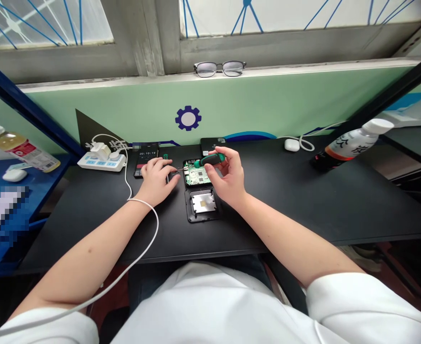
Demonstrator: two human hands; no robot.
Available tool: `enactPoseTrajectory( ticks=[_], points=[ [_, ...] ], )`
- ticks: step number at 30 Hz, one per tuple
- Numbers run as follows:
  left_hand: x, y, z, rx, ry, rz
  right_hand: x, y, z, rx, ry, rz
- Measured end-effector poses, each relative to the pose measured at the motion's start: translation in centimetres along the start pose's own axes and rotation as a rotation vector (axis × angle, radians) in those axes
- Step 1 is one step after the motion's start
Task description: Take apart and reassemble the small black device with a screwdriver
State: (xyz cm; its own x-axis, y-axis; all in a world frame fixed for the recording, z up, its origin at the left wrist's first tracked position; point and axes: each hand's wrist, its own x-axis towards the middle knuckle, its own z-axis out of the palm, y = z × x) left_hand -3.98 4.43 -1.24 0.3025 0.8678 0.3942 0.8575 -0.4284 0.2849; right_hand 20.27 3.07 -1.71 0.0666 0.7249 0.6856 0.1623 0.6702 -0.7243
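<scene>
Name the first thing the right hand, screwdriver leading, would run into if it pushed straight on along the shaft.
Most likely the left hand: the screwdriver in the right hand points left, toward it, though their relative height is hard to judge.

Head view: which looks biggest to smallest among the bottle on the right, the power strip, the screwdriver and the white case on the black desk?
1. Bottle on the right
2. Power strip
3. Screwdriver, partly covered by the right hand
4. White case

Left hand (pixel 159 179) palm-down, right hand (pixel 229 177) curled
</scene>
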Motion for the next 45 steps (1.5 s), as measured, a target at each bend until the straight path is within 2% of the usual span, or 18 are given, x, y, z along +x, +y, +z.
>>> enactPoseTrajectory(
  ticks=[15, 29, 36, 41, 45],
  points=[
    [0.1, -0.6, 0.1, -0.097, 0.084, 0.039, 0.2, -0.3, -0.1, 0.049, 0.028, 0.001],
    [0.1, -0.6, 0.2, -0.075, 0.048, 0.035, 0.5, -0.3, -0.2, 0.081, 0.034, 0.022],
    [0.0, -0.5, 0.1, -0.095, 0.015, 0.066, 0.7, -0.4, -0.6, 0.106, -0.061, 0.040],
    [-0.3, 0.3, -0.2, -0.162, -0.075, 0.166, 1.0, -0.9, -1.2, 0.197, -0.176, -0.029],
    [-0.8, 1.0, -0.1, -0.192, -0.102, 0.241, 0.8, -1.8, -1.1, 0.198, -0.231, -0.094]
  ],
)
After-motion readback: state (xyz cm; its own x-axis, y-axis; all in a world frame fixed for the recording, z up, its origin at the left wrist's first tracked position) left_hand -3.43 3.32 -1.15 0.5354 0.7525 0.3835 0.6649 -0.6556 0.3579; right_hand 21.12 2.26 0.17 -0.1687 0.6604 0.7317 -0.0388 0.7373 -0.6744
